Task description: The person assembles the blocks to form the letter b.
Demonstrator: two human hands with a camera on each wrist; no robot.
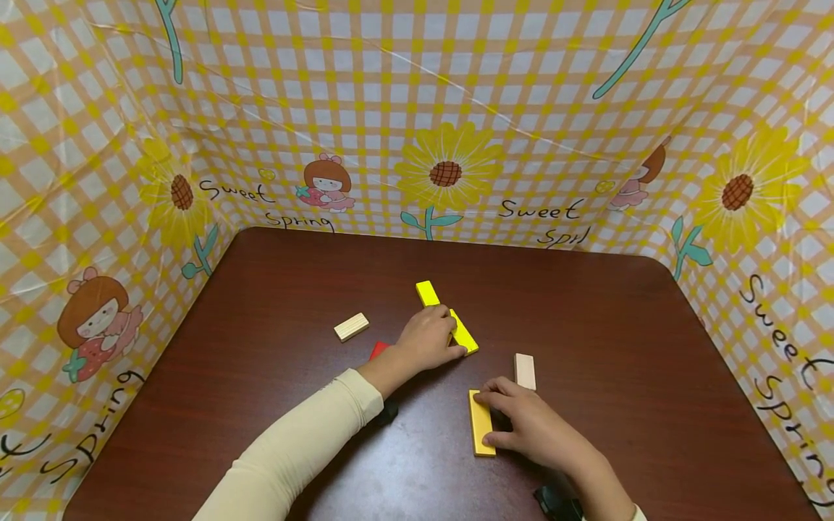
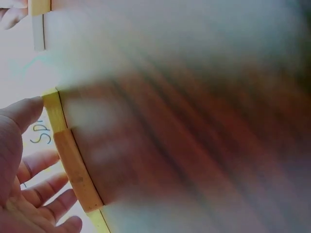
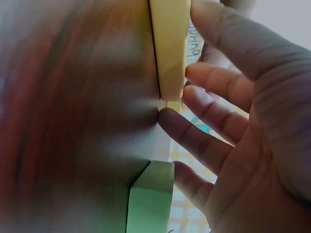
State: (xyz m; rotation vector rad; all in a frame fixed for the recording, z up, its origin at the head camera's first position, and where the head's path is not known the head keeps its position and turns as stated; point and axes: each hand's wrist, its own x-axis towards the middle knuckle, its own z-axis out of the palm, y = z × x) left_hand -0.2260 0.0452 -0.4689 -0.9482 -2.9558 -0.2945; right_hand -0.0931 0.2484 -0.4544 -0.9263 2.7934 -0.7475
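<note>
My left hand [image 1: 430, 338] reaches over a row of blocks, its thumb at the near end of a bright yellow block [image 1: 465, 333]. In the left wrist view its spread fingers lie along an orange-brown block [image 2: 79, 170], which overlaps the yellow one. Another yellow block [image 1: 426, 293] shows beyond the knuckles. My right hand [image 1: 531, 423] touches a golden-yellow block [image 1: 482, 427] lying flat, with thumb and fingertips apart along its length. Close to that hand's fingers is a pale wooden block [image 1: 524, 371]; the right wrist view shows it tinted green.
A pale ridged wooden block [image 1: 352, 327] lies to the left on the dark brown table [image 1: 293, 289]. Part of a red block [image 1: 378, 350] shows behind the left forearm. Checked, flower-printed cloth [image 1: 365, 101] walls the table at the back and both sides.
</note>
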